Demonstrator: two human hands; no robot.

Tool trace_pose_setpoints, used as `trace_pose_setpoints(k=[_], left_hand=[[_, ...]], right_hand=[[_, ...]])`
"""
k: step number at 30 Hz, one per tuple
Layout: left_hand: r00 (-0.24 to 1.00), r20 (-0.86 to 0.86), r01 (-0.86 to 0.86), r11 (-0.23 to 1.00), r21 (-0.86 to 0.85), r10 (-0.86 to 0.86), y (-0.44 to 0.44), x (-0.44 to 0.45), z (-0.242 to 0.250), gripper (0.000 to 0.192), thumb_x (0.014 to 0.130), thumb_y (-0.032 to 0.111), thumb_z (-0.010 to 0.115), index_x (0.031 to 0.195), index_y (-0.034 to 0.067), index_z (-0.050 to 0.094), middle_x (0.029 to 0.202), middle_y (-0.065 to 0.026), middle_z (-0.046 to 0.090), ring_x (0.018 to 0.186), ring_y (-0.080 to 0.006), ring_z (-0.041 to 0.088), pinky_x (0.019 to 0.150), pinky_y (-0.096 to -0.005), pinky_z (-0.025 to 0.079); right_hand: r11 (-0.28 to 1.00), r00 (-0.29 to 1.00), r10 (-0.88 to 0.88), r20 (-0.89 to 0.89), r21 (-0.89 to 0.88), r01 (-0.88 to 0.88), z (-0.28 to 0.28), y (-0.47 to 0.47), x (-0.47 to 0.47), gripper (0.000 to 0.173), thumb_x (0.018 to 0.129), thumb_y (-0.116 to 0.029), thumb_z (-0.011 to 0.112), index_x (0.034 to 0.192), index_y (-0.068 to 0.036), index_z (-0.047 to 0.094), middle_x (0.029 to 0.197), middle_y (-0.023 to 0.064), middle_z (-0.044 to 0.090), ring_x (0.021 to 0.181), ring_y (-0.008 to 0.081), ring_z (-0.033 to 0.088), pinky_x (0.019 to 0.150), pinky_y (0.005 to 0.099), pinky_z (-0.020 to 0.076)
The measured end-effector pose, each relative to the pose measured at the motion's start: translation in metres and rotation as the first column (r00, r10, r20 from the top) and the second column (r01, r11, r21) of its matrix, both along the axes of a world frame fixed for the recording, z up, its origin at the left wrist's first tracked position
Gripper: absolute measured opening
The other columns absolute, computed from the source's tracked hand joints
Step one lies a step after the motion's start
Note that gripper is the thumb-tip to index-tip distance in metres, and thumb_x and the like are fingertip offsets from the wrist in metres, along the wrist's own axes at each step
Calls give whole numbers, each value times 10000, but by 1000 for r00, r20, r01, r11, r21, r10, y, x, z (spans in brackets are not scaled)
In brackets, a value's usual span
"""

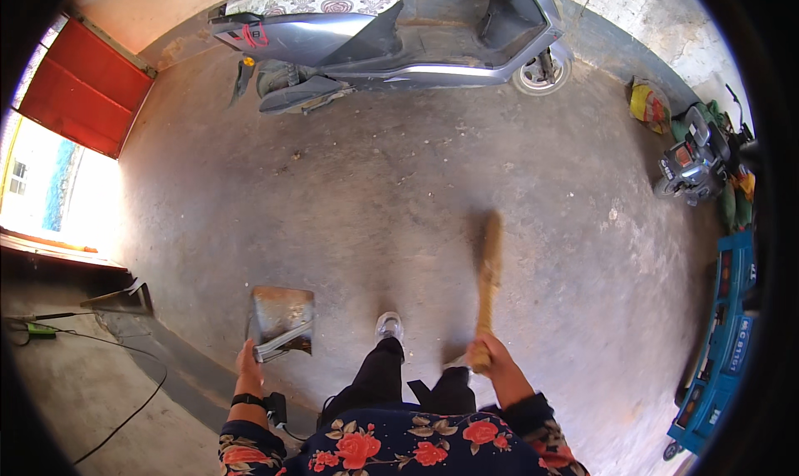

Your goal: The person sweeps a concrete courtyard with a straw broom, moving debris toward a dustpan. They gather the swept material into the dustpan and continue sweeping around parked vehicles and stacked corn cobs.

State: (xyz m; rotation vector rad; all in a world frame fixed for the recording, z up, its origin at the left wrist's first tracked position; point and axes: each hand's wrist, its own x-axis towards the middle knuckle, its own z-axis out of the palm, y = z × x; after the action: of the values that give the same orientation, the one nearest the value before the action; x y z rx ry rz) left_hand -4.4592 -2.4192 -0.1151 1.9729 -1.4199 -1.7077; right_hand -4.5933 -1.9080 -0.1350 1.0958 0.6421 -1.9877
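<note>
My left hand (249, 365) grips the handle of a metal dustpan (284, 310), whose worn pan hangs out in front of it at the lower left. On the other side, my right hand (494, 354) is closed around the bound handle of a straw broom (492, 264). The broom points away from me over the concrete floor (399, 226); it looks slightly blurred, and whether it touches the floor I cannot tell. Small pale bits of litter (409, 179) lie scattered on the floor ahead of my feet.
A grey electric scooter (449, 73) stands along the far wall. At the right are a second scooter (693, 164), a yellow and red sack (649, 104) and a blue vehicle's tail (718, 345). A red door (81, 86) and doorway are left; a black cable (134, 413) hangs lower left.
</note>
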Motion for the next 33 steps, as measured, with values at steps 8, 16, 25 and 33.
trace_pose_setpoints(k=[8, 16, 25, 33], left_hand=[[966, -46, 240, 952, -188, -253, -53, 61, 24, 410, 638, 373, 567, 907, 73, 490, 892, -21, 471, 832, -152, 417, 722, -309, 320], [965, -102, 246, 969, 18, -243, -74, 34, 22, 395, 696, 400, 506, 915, 73, 472, 811, -29, 462, 776, -140, 420, 731, -260, 324], [799, -398, 532, 838, 121, -450, -26, -27, 23, 439, 696, 366, 521, 965, 27, 442, 919, -42, 456, 836, -175, 424, 766, -297, 325], [795, -249, 575, 818, 14, -554, -16, -44, 50, 416, 644, 382, 568, 924, 93, 464, 876, -15, 463, 821, -164, 418, 745, -316, 321]], right_hand=[[972, 997, 44, 61, -232, -28, -9, -88, -47, 292, 666, -89, 478, 909, -150, 328, 573, 90, 441, 455, 173, 463, 374, 304, 401], [989, 980, -142, -139, 13, 146, 62, -7, 98, 487, 684, -112, 483, 1095, -195, 234, 621, 91, 437, 473, 160, 461, 389, 295, 404], [735, 718, -677, 162, 212, 645, 76, 76, 298, 125, 670, -136, 447, 703, -29, 391, 556, 76, 443, 462, 149, 445, 416, 281, 395], [373, 322, -917, 234, 219, 902, 65, 88, 397, 125, 645, -130, 457, 714, -54, 385, 531, 46, 439, 459, 144, 451, 404, 253, 395]])
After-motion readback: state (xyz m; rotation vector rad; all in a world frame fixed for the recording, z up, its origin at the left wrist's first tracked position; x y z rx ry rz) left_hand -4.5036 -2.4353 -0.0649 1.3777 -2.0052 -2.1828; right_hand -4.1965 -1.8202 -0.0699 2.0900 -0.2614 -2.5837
